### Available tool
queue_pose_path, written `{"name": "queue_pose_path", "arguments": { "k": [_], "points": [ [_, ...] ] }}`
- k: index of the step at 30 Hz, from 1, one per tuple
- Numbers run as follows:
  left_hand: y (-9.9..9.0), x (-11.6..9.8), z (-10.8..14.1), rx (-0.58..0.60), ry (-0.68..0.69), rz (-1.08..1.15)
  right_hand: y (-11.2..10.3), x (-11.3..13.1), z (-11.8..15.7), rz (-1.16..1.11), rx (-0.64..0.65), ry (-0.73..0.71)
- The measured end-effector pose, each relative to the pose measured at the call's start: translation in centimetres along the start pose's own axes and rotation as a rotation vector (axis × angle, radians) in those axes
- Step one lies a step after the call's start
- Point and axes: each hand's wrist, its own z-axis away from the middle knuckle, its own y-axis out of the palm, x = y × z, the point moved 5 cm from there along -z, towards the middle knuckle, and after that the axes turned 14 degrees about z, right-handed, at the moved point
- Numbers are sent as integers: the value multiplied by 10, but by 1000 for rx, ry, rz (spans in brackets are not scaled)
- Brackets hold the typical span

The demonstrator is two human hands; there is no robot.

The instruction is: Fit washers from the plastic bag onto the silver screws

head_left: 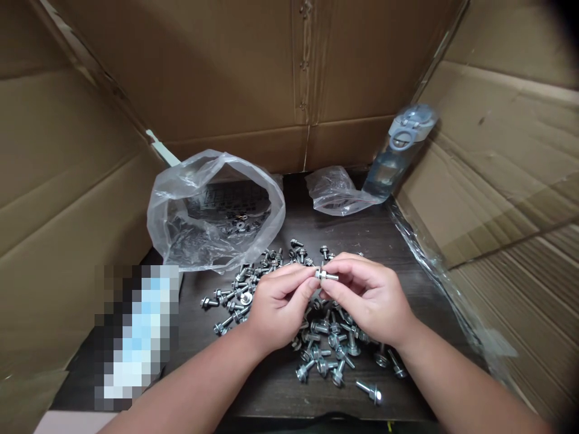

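Between my two hands, above the middle of a pile, is one silver bolt [326,275] lying crosswise with its shank toward the right. The fingertips of my left hand [281,301] pinch its head end. My right hand [368,295] has thumb and fingers closed around the bolt near its middle and shank. Beneath and around both hands lie many loose bolts [337,340] with washers, spread over the dark table [203,355]. A single bolt [370,392] lies apart near the front edge.
An open clear plastic bag [215,265] holding small metal parts stands behind left. Farther back right are a crumpled plastic bag [332,193] and a water bottle [398,154]. Cardboard walls [226,72] enclose the back and sides. A pixelated pale-blue item [142,334] lies at left.
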Motion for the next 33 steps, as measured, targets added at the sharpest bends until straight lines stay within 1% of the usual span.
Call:
{"name": "queue_pose_path", "arguments": {
  "k": [3,6,8,9,11,14,17,20,22,25,27,29,31,33],
  "points": [
    [0,-1,2,14,90,-37,0,3,-2,89,30,-6],
    [0,-3,4,25,174,-79,2,-2,-1,41,94,103],
    [-1,-4,4,7,167,-80,1,-5,1,-52,90,162],
    [-1,-4,3,-6,143,-70,1,-5,1,-95,81,159],
    [-2,-4,2,-24,80,-42,0,-3,2,-148,60,102],
    [-1,-5,0,-19,40,0,-1,0,2,-123,33,28],
    [1,-7,1,9,94,1,-1,0,1,-113,40,55],
    [0,-7,4,15,166,-55,2,-2,1,-107,133,121],
    [-1,-5,4,7,171,-80,3,-3,1,-66,174,159],
    [-1,-4,4,-9,137,-65,1,-5,2,-95,140,176],
    [0,-5,2,-13,118,-49,0,-5,2,-136,96,146],
    [1,-6,1,-9,105,-39,-1,-4,2,-127,57,95],
    [1,-7,1,0,111,-39,0,-1,1,-100,39,64],
    [1,-8,3,11,146,-68,1,0,1,-110,54,75]
  ]
}}
